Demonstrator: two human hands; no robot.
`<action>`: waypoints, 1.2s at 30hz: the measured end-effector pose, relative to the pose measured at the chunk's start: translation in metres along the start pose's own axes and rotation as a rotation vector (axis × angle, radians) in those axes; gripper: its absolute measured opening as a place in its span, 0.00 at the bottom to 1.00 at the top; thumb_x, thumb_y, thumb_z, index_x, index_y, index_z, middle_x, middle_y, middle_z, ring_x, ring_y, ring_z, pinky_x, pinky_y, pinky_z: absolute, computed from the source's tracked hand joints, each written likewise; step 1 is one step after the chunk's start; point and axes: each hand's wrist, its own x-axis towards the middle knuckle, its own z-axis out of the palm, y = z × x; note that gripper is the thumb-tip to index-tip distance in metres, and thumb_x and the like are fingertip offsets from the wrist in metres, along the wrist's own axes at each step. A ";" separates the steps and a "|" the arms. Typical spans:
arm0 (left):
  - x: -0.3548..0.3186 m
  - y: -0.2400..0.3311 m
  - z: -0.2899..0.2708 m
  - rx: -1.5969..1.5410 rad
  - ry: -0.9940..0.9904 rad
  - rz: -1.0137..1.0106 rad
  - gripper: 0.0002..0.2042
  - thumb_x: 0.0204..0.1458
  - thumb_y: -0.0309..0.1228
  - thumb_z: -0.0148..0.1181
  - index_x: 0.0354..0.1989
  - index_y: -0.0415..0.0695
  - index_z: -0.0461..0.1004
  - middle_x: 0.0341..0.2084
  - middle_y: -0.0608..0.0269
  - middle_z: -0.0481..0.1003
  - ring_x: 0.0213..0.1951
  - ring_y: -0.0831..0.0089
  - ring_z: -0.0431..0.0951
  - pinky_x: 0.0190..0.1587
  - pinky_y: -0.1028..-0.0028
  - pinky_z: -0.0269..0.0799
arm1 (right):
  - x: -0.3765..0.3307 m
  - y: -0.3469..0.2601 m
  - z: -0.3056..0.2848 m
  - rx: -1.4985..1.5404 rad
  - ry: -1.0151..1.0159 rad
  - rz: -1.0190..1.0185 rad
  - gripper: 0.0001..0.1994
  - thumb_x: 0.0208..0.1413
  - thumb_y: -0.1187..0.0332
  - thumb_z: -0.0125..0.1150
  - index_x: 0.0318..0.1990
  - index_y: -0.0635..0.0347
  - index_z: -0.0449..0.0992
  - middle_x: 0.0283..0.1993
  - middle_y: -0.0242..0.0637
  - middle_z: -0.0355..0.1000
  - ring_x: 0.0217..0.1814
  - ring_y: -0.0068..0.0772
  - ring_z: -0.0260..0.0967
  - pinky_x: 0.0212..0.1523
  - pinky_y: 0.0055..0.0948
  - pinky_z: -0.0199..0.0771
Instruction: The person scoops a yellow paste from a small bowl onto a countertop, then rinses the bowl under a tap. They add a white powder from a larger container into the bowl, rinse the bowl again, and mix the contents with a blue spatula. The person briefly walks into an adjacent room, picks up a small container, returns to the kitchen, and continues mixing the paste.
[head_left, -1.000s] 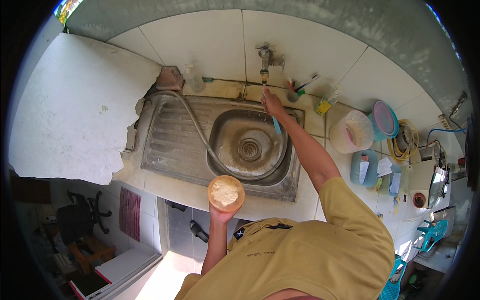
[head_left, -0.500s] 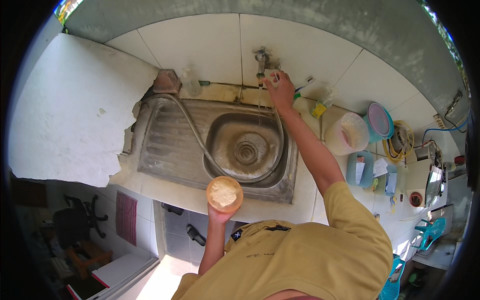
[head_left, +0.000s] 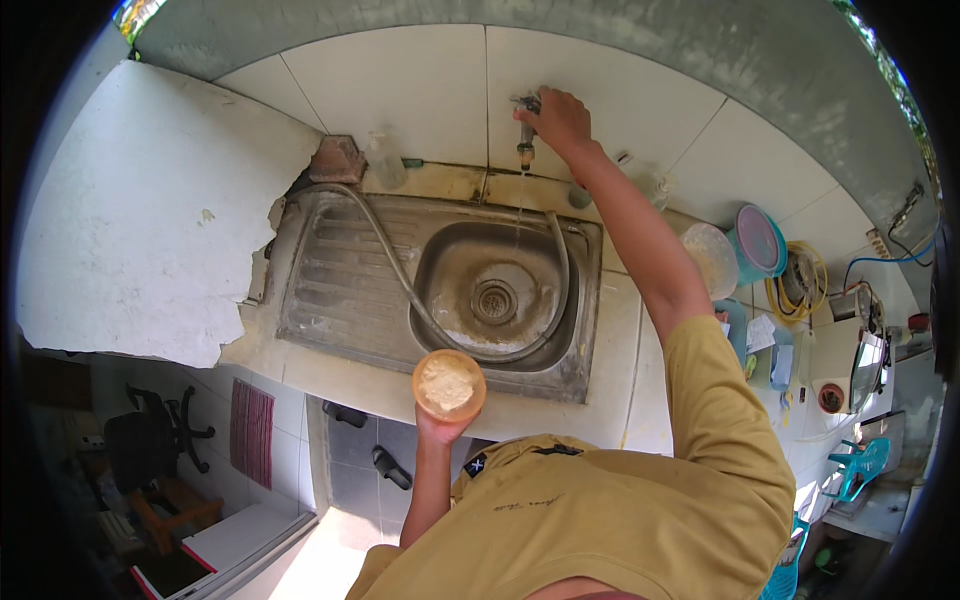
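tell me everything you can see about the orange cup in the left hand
The orange cup is a small round container of translucent orange plastic, seen from above. It is open, with no lid, and holds a pale, off-white grainy mass that nearly fills it. It is upright, held from below by the left hand, fingers around its base. It hangs in the air before the front edge of the steel sink, near the person's chest. Nothing else touches it.

sink basin (head_left: 455,285) open from above, hose (head_left: 400,275) crossing it — tap (head_left: 525,135) at back, wall behind
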 end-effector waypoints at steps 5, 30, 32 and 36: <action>0.003 0.000 0.001 -0.005 -0.015 -0.008 0.28 0.54 0.57 0.49 0.57 0.53 0.69 0.53 0.56 0.72 0.54 0.52 0.73 0.43 0.46 0.74 | 0.000 0.003 0.001 0.002 0.010 0.024 0.27 0.47 0.43 0.66 0.34 0.63 0.75 0.33 0.43 0.76 0.39 0.46 0.75 0.37 0.42 0.76; 0.023 -0.005 0.028 0.010 -0.086 -0.076 0.29 0.54 0.58 0.48 0.59 0.53 0.66 0.56 0.55 0.69 0.56 0.49 0.70 0.45 0.42 0.72 | 0.008 -0.003 -0.015 0.004 -0.133 0.115 0.28 0.43 0.42 0.70 0.37 0.60 0.76 0.36 0.41 0.75 0.43 0.43 0.75 0.42 0.41 0.77; 0.024 -0.004 0.030 0.019 -0.087 -0.074 0.29 0.54 0.58 0.48 0.59 0.53 0.66 0.56 0.54 0.69 0.55 0.49 0.70 0.45 0.42 0.72 | 0.008 -0.004 -0.017 0.008 -0.149 0.128 0.28 0.43 0.42 0.70 0.37 0.60 0.76 0.37 0.41 0.75 0.44 0.43 0.75 0.43 0.41 0.77; 0.029 0.002 0.022 0.034 -0.087 -0.076 0.29 0.54 0.58 0.48 0.59 0.53 0.66 0.55 0.54 0.70 0.55 0.49 0.71 0.44 0.42 0.73 | 0.005 -0.006 -0.012 0.005 -0.116 0.103 0.28 0.44 0.42 0.69 0.38 0.60 0.75 0.37 0.41 0.75 0.45 0.43 0.75 0.43 0.41 0.77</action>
